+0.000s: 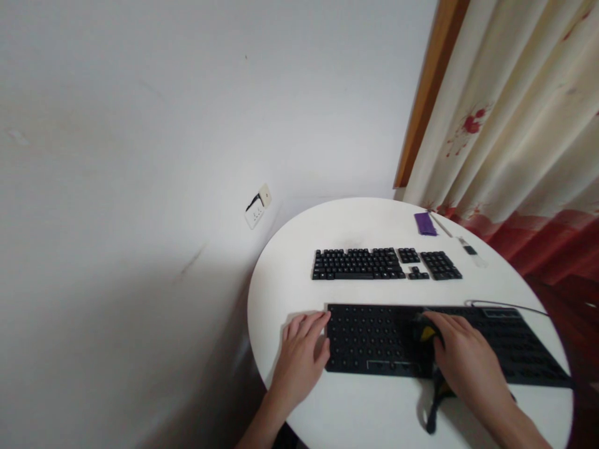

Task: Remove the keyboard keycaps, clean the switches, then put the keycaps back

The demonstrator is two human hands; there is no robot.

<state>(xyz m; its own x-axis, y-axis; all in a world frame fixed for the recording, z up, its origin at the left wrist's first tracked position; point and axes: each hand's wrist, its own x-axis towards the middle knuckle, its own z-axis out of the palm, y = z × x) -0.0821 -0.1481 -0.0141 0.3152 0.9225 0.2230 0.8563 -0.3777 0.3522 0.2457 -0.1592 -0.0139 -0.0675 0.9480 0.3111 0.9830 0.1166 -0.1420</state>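
A black keyboard base [360,340] with its keycaps off lies across the table, small switch stems showing in rows. My left hand [302,349] rests at its left end, fingers stretched out and touching the edge, thumb near the lower left side. Over the middle of the base, my right hand [468,355] is closed around a black and yellow tool [427,333]. Its exact kind is hard to make out because of blur and the covering fingers. A dark part of that tool hangs below the hand, past the base's front edge. Beyond the base, black keycaps [358,264] are laid out in keyboard order.
The round white table [290,274] stands close to a pale wall with a socket [254,213]. A purple cloth [425,224], a thin pale stick [440,224] and a clear-and-black small item [470,249] lie at the back right. A cable [510,305] runs off rightward. Curtains [505,125] hang behind.
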